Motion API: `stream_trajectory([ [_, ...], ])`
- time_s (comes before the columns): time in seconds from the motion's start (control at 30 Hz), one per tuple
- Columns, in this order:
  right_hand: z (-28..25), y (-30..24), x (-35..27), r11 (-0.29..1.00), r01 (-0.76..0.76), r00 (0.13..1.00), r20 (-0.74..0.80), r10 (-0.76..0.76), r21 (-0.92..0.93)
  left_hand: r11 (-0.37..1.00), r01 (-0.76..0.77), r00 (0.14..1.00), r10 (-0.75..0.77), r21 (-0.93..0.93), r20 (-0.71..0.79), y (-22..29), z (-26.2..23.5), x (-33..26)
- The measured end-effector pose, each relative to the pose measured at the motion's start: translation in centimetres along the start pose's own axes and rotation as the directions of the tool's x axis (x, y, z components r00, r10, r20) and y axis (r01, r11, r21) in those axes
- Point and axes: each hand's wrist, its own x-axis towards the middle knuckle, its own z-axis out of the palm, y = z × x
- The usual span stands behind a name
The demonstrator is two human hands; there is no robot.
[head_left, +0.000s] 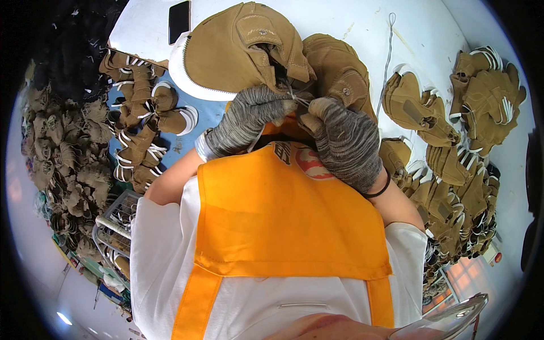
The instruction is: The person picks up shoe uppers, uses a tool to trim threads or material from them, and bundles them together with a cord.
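Two gloved hands at centre, both in grey marled knit gloves. Left hand (247, 120): fingers drawn together, tips closed on a thin pale cord (300, 102). Right hand (347, 140): thumb and forefinger pinched together on the same cord, remaining fingers curled. Exact contact at the left fingertips partly obscured by the glove.

Position of work: cord lies in the short gap between the hands, directly at the opening of a tan suede shoe (224, 54). Shoe has a white band around the toe, a stitched edge, and a flap with a metal stud; it rests beyond the left hand. Second tan upper (335, 59), also studded, sits just beside it, beyond the right hand.

Surroundings: white tabletop (348, 20) bearing a black smartphone (179, 22) at far left and a twisted wire loop (389, 51) right of the uppers. Blue surface (201, 107) to the left, with rows of tan shoe pieces (136, 148) trimmed in white. Farther left, a brown heap (65, 161) and a wire basket (120, 218). Right side: stacked tan uppers (450, 164).

Wearer: orange apron (289, 221) over white shirt (158, 255); black band (381, 190) at the right wrist.
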Motion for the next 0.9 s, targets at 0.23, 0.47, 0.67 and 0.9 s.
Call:
stream_trajectory([
  [0.23, -2.0, -2.9, 2.4, 0.932, -0.363, 0.929, 0.07, 0.362, -0.002, 0.992, -0.104, 0.992, 0.108, 0.071, -0.066, -1.3, 0.5, 0.1],
  [0.47, -1.4, -2.0, 2.4, 0.978, -0.197, 0.98, 0.029, 0.199, -0.069, 0.998, -0.036, 0.999, 0.036, 0.058, 0.006, 2.4, -0.8, -1.1],
  [0.67, -1.0, -0.1, 1.2, 0.991, -0.007, 0.999, 0.046, 0.013, -0.131, 0.491, -0.481, 0.76, 0.646, 0.726, 0.067, 5.6, -5.7, -3.1],
  [0.9, 0.0, 1.0, 0.5, 0.958, 0.144, 0.989, 0.026, -0.142, -0.248, 0.037, -0.459, 0.743, 0.565, 0.888, 0.36, 7.7, -4.1, 1.8],
])
